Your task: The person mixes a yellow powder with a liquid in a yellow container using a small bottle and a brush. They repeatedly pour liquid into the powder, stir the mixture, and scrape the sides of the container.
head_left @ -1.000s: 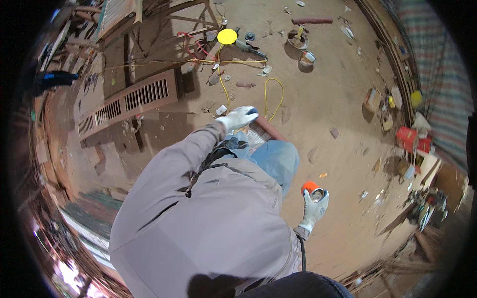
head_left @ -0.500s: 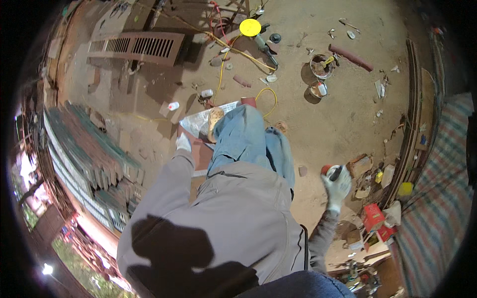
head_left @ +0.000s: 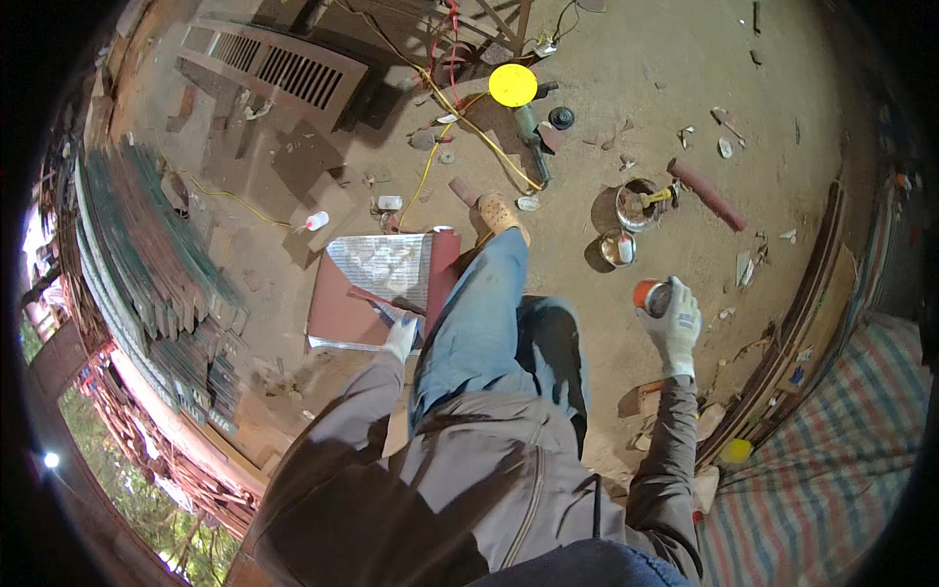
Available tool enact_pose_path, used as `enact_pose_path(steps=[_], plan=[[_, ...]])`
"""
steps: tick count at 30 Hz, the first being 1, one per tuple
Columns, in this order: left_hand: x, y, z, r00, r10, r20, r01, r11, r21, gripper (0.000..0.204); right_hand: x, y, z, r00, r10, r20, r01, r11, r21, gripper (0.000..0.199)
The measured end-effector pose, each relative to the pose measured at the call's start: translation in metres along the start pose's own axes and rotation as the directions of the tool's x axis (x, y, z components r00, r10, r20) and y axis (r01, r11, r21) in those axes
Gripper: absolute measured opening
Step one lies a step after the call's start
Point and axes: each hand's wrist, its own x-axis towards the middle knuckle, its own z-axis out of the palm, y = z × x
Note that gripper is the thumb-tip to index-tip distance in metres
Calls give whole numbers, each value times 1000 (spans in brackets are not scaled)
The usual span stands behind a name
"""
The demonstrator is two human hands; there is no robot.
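Observation:
My gloved left hand [head_left: 400, 338] is closed on the edge of a reddish-brown sheet that looks like sandpaper [head_left: 333, 311], beside my left knee. Part of the sheet folds over, showing a pale printed back [head_left: 391, 269], and its far right end seems rolled. Out to the right, my gloved right hand [head_left: 677, 323] grips a small orange-red tin [head_left: 646, 293] with a dark grey round end, held above the ground. My palm and fingers hide part of it.
Ahead lie an angle grinder [head_left: 532, 142] with a yellow disc, a yellow cord [head_left: 497, 155], two small pots [head_left: 639, 203] and a reddish roll [head_left: 706, 194]. Stacked boards [head_left: 166, 254] stand left, a slatted panel [head_left: 274, 70] far left, a striped tarp [head_left: 812, 450] right.
My right hand has moved forward with the tin. My left hand has shifted right along the sheet, toward my knee. The view has swung, and more of the sheet shows.

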Motion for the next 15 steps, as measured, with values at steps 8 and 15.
enact_pose_path(steps=[8,15], plan=[[78,308,210,868,494,50,-483,864,-142,41,209,16,181,972,-186,145,183,983,31,84],[277,397,338,840,542,25,-518,788,333,91,438,52,347,975,-216,47,217,976,-27,82]])
